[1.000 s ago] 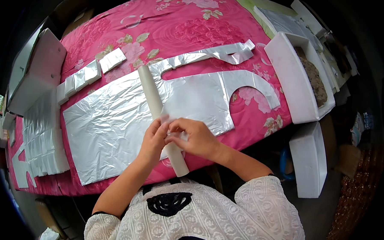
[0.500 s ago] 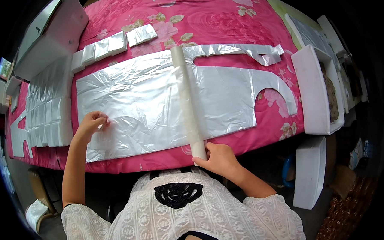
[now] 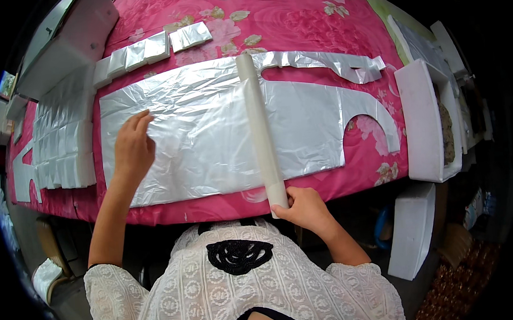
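A thin, silvery-clear plastic apron (image 3: pixel 198 145) lies spread across the table, its neck loop and curved cutouts toward the right. Across its middle rests a long pale tube (image 3: pixel 261 125), pointing from the far edge toward me. My right hand (image 3: pixel 305 208) is closed around the tube's near end, just past the table edge. Over the left part of the plastic is my left hand (image 3: pixel 134 147), fingers extended and slightly bent, with nothing visible in them. Whether its fingertips touch the plastic I cannot tell.
Folded plastic packets (image 3: pixel 63 131) are stacked at the left, and more (image 3: pixel 143 52) form a row beyond the apron. A white foam box (image 3: pixel 418 118) stands at the right edge; another white box (image 3: pixel 411 230) is below it. The pink floral cloth (image 3: pixel 296 21) covers the table.
My left hand has moved away from me and slightly right over the plastic, its fingers straightening from a curl. My right hand and the tube have shifted a little to the right.
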### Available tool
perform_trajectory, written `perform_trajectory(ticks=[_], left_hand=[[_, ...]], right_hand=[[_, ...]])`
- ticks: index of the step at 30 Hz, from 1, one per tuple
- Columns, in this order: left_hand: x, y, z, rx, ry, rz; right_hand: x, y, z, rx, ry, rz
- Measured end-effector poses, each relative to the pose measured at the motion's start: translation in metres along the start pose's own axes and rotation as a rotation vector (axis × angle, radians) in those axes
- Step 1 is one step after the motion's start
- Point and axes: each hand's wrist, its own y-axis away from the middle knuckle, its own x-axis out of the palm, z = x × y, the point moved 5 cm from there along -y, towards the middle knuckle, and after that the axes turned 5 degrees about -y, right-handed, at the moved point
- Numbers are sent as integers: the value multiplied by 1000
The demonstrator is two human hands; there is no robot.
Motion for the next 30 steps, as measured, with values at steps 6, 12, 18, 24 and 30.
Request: perform_trajectory(ticks=[6,12,18,24,30], left_hand=[[64,-8,-132,89,436,66],[104,-5,-154,83,310,162],[103,-4,-154,109,251,171],[103,-7,-155,101,257,205],[103,-5,-155,89,294,208]], right_hand=[[2,-2,-1,1,11,45],[-1,-16,0,-59,5,130],[-40,-121,46,-221,-169,-134],[-54,-246,68,-121,-1294,16],[-158,-262,37,-380,-1913,-167]])
